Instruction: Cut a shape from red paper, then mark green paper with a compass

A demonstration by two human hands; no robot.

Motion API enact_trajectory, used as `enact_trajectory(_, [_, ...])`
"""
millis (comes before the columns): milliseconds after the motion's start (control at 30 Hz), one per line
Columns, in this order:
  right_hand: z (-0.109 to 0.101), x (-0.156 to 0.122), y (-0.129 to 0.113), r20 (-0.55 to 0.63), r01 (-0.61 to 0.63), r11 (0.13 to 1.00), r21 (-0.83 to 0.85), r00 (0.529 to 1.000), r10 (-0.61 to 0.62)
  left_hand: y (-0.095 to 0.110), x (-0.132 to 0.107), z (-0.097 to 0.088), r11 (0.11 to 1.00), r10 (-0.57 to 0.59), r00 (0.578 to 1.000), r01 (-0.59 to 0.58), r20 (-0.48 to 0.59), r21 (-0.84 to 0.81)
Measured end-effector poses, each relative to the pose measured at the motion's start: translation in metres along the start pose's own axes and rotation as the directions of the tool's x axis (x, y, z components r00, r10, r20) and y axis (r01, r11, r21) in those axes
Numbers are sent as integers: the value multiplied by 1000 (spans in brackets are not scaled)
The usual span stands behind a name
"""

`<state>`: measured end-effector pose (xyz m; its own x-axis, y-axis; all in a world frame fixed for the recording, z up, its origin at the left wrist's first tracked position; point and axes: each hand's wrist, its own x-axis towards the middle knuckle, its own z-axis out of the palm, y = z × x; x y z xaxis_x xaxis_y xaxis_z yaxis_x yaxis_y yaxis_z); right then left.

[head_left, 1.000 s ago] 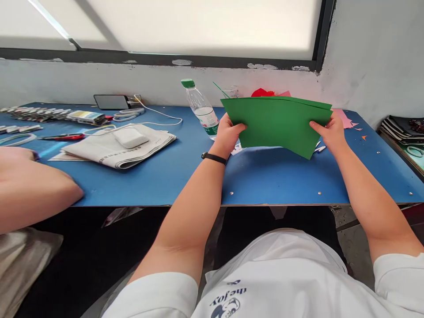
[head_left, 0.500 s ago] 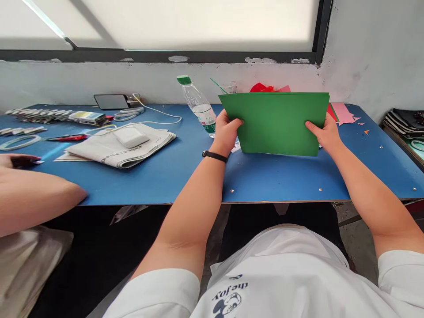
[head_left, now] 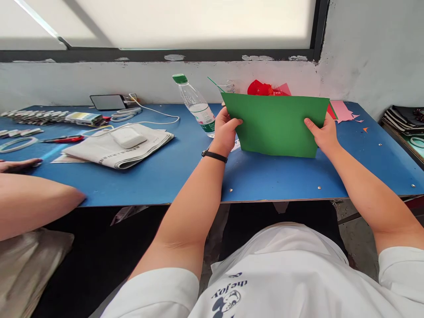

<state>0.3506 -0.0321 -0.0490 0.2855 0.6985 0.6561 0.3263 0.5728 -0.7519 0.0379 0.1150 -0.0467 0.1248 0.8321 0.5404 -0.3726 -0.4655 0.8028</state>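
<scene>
Between my hands a sheet of green paper (head_left: 276, 126) is held up, tilted, over the blue table (head_left: 271, 181). My left hand (head_left: 227, 130) grips its left edge, thumb on the near face and fingers behind. On the right edge, my right hand (head_left: 323, 132) pinches the paper the same way; its fingers are mostly hidden behind the sheet. A clear plastic bottle (head_left: 198, 110) with a green cap stands just left of my left hand. Red paper pieces (head_left: 260, 88) and a clear cup (head_left: 228, 86) show partly above the sheet's top edge.
Pink paper scraps (head_left: 342, 111) lie at the right. Further left are a folded newspaper (head_left: 96, 152) with a white case (head_left: 130, 137) on it, red-handled scissors (head_left: 66, 139), a phone (head_left: 107, 102) and a cable (head_left: 162, 120). Another person's arm (head_left: 39, 198) rests at the left edge.
The green paper has tilted slightly, its upper right corner a little lower, and more red paper shows above it. Both hands keep their grip. The other person's hand has shifted slightly.
</scene>
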Motion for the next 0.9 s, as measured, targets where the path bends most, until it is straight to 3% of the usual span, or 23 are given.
enact_trajectory(367, [-2, -4, -5, -96, 125, 992, 7, 988, -124, 7, -3, -4, 999, 1, 999, 1, 46, -53])
enact_trajectory(700, [1, -5, -7, -108, 94, 995, 29, 990, -91, 16, -7, -4, 989, -142, 985, 146, 96, -28])
enact_trajectory(900, [-1, -4, -7, -82, 86, 996, -15, 993, -87, 14, -8, -7, 987, -161, 981, 162, 106, 1])
